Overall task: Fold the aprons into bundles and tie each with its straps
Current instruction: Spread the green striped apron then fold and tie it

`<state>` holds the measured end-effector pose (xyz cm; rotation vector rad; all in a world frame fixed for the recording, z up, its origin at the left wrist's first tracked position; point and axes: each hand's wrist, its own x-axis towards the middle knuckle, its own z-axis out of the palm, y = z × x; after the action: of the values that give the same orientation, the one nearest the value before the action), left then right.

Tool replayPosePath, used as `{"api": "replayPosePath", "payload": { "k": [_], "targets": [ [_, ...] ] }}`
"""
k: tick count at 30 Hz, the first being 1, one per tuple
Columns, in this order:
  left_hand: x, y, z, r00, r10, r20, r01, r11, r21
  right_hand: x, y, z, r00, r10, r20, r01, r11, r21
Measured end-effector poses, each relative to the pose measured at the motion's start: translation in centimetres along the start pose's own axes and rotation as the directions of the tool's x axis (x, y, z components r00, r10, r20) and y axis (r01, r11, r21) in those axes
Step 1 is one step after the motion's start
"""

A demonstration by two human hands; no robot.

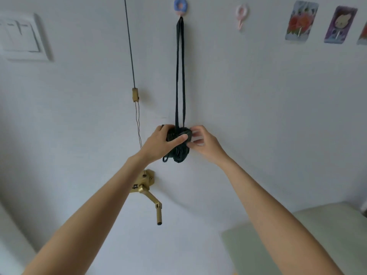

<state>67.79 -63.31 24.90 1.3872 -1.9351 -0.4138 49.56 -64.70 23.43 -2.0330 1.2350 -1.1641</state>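
White painted wall (258, 116) fills nearly the whole view, with a pale green cushioned seat (317, 235) at the lower right. On the upper left is a white switch plate (21, 36). Two picture cards (301, 22) are stuck at the upper right. A brass crank handle (151, 197) is mounted low on the wall under a thin dark cord (130, 46). The dark rolled apron bundle (179, 147) hangs against the wall by its long black neck strap (179, 72), looped over a blue round wall hook (180, 5). The left hand (160, 143) grips the bundle, thumb curled across its front. The right hand (202, 141) pinches the bundle's right edge, fingers bent together. A pink hook (241, 15) sits beside the blue one.
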Motion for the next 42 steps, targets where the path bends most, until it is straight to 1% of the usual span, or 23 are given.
{"api": "replayPosePath", "payload": {
  "k": [1,3,5,7,10,11,12,13,14,16,17,19,20,22,25,28,30,33,35,37,39,40,42],
  "targets": [
    [-0.3,-0.1,0.6,1.000,0.017,-0.003,-0.017,0.995,-0.095,-0.4,0.1,0.5,0.999,0.010,-0.030,-0.008,0.998,0.062],
    [-0.8,-0.3,1.5,0.997,0.051,-0.052,-0.063,0.963,-0.262,-0.9,0.2,1.4,0.996,-0.018,-0.091,0.024,0.997,0.071],
    [-1.2,-0.7,2.2,0.992,0.064,-0.107,-0.096,0.940,-0.328,-1.2,0.3,2.1,0.995,-0.042,-0.088,0.048,0.996,0.071],
    [-1.5,-1.2,2.8,0.982,0.086,-0.166,-0.129,0.953,-0.274,-1.3,0.2,2.7,0.997,-0.033,-0.067,0.039,0.995,0.095],
    [-1.2,-1.8,3.5,0.956,0.114,-0.269,-0.135,0.989,-0.059,-1.1,0.7,3.4,0.990,-0.029,-0.136,0.033,0.999,0.022],
    [-1.1,-1.9,3.5,0.946,0.108,-0.305,-0.120,0.992,-0.023,-0.9,0.8,3.6,0.987,-0.032,-0.160,0.033,0.999,0.003],
    [-1.0,-2.0,3.4,0.932,0.089,-0.352,-0.109,0.993,-0.037,-0.8,1.1,3.9,0.981,-0.045,-0.189,0.042,0.999,-0.020],
    [-0.9,-2.0,3.4,0.920,0.046,-0.390,-0.090,0.991,-0.095,-0.8,1.3,4.2,0.967,-0.090,-0.238,0.076,0.995,-0.069],
    [-0.8,-2.1,3.3,0.905,0.007,-0.426,-0.078,0.986,-0.150,-0.9,1.8,4.4,0.936,-0.173,-0.305,0.133,0.980,-0.147],
    [-0.4,-2.2,3.0,0.888,-0.036,-0.459,-0.056,0.981,-0.185,-1.6,2.7,4.7,0.835,-0.388,-0.391,0.250,0.900,-0.358],
    [-0.2,-2.2,2.9,0.891,-0.036,-0.453,-0.054,0.981,-0.185,-2.1,3.3,4.8,0.804,-0.463,-0.371,0.270,0.843,-0.466],
    [0.1,-2.3,2.7,0.899,-0.034,-0.436,-0.056,0.980,-0.192,-2.8,4.4,5.0,0.800,-0.531,-0.279,0.274,0.737,-0.618],
    [0.2,-2.4,2.6,0.900,-0.031,-0.434,-0.060,0.979,-0.194,-2.8,4.8,4.9,0.809,-0.526,-0.263,0.258,0.719,-0.645],
    [0.2,-2.7,2.8,0.900,-0.028,-0.434,-0.065,0.978,-0.199,-2.4,4.8,4.7,0.814,-0.511,-0.275,0.246,0.733,-0.635],
    [0.2,-3.0,2.9,0.893,-0.016,-0.450,-0.081,0.977,-0.197,-1.3,3.2,4.3,0.809,-0.530,-0.256,0.315,0.758,-0.571],
    [0.1,-3.1,3.0,0.891,0.014,-0.454,-0.116,0.974,-0.197,-0.4,2.3,4.6,0.841,-0.467,-0.275,0.267,0.798,-0.540],
    [0.0,-3.5,3.3,0.893,0.038,-0.448,-0.142,0.969,-0.200,-0.4,2.7,5.4,0.872,-0.396,-0.290,0.229,0.850,-0.474],
    [0.0,-3.7,3.6,0.903,-0.009,-0.430,-0.122,0.954,-0.275,-0.9,3.1,5.8,0.881,-0.321,-0.347,0.196,0.916,-0.349],
    [0.1,-3.8,3.5,0.916,-0.071,-0.396,-0.082,0.930,-0.358,-0.8,2.8,5.5,0.883,-0.312,-0.349,0.188,0.919,-0.347],
    [0.1,-3.9,3.2,0.929,-0.090,-0.359,-0.061,0.919,-0.389,-0.8,2.4,5.0,0.898,-0.313,-0.308,0.193,0.911,-0.364],
    [0.2,-3.5,3.0,0.930,-0.040,-0.365,-0.090,0.939,-0.331,-0.9,2.1,4.2,0.913,-0.312,-0.262,0.192,0.897,-0.399],
    [0.2,-3.3,2.9,0.915,0.006,-0.403,-0.120,0.959,-0.259,-1.0,2.0,3.8,0.916,-0.322,-0.240,0.196,0.880,-0.434],
    [-0.4,-2.1,3.3,0.850,0.084,-0.520,-0.149,0.985,-0.084,-2.1,2.1,2.7,0.899,-0.389,-0.202,0.228,0.809,-0.542]
  ]
}}
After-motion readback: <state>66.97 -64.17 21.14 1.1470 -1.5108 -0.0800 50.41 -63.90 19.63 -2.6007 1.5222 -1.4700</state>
